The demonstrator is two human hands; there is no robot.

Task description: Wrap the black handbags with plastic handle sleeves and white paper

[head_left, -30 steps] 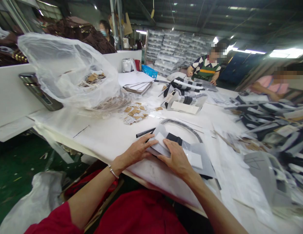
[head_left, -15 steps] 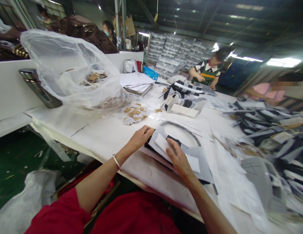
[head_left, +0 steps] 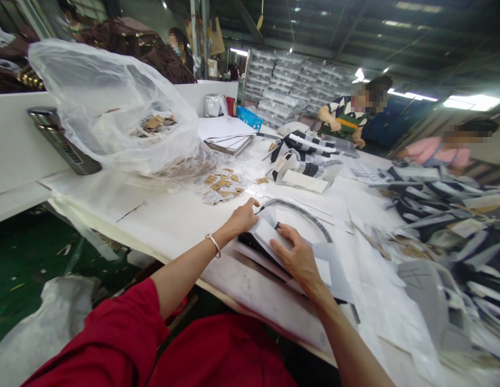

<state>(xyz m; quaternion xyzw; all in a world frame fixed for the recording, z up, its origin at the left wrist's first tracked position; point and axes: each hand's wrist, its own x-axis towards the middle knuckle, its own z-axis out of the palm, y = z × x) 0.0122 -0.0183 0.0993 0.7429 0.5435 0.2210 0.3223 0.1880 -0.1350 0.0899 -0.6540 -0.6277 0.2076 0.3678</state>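
The right hand [head_left: 298, 259] is laid open and flat, its fingertips [head_left: 282, 232] pressed on the white flat packet [head_left: 266, 232], which lies on the table [head_left: 173, 220] in front of the person. The left hand [head_left: 242, 216] is loosely curled at the packet's 10 o'clock edge, thumb stretched out; whether that edge is pinched cannot be told. Since half a second ago the left hand has been moved toward 12 o'clock, while the right has stayed pressed down. Both forearms are reached forward. Loose tags [head_left: 221, 185] are scattered at 11 o'clock of the left hand.
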